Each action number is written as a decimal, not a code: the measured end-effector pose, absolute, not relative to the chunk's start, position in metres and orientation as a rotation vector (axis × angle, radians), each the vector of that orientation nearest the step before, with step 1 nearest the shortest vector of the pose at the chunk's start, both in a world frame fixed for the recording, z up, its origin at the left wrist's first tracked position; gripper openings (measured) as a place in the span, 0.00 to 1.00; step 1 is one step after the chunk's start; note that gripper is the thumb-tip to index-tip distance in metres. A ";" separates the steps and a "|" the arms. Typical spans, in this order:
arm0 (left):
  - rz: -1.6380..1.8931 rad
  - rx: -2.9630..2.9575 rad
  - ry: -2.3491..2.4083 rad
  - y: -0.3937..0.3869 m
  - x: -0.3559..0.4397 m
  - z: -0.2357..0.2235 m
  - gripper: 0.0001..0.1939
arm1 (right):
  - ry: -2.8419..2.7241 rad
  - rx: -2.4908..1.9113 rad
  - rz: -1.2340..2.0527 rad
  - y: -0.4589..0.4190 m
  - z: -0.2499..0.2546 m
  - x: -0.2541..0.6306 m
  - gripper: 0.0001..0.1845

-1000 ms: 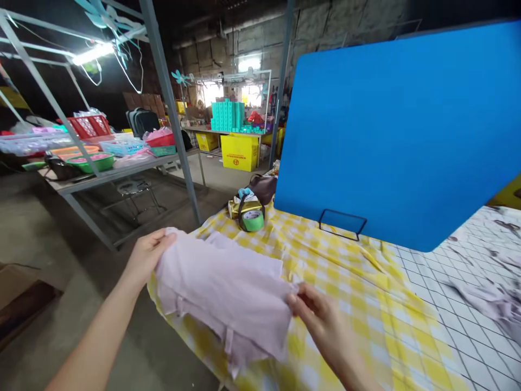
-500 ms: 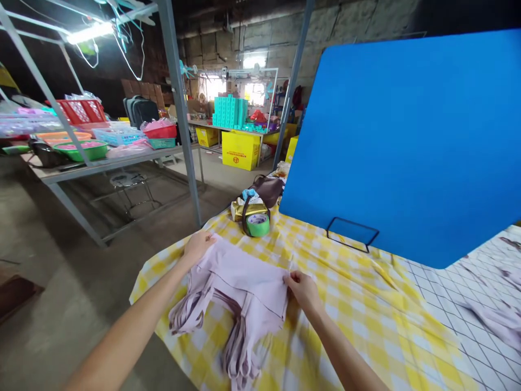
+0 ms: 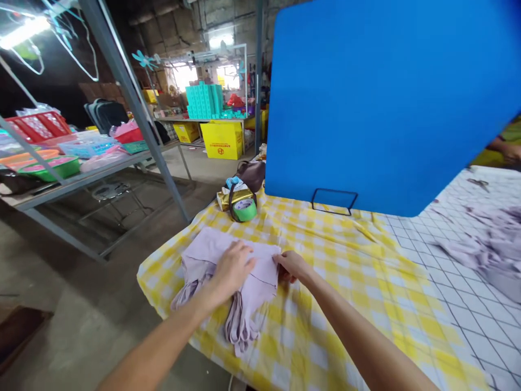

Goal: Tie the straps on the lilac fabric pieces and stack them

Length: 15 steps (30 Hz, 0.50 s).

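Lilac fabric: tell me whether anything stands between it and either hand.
Nothing visible does. The left hand rests on top of the lilac fabric and the right hand touches its right edge; the green tape roll stands beyond it, clear of both hands.

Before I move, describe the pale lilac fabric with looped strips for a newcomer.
Start at the large blue board; a yellow checked cloth spreads below it. On its left side lies the pale lilac fabric, left hand on top, right hand pinching its edge. Unlike the crumpled lilac heap on gridded white cloth, it lies flatter.
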<state>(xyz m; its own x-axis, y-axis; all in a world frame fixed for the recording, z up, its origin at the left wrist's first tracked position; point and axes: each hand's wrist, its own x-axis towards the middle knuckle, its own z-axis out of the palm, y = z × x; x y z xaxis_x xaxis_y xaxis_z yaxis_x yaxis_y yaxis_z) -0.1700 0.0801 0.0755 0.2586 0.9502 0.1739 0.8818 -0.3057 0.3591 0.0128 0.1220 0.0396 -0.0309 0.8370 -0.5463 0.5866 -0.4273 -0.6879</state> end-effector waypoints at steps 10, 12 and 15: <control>0.022 2.165 1.958 0.070 -0.091 0.062 0.28 | -1.358 -1.599 1.646 0.107 0.052 0.017 0.14; 0.012 2.082 2.008 0.078 -0.093 0.060 0.27 | -1.351 -1.541 1.652 0.106 0.055 0.016 0.14; -0.006 2.028 1.978 0.090 -0.102 0.058 0.20 | -1.339 -1.474 1.679 0.106 0.056 0.016 0.13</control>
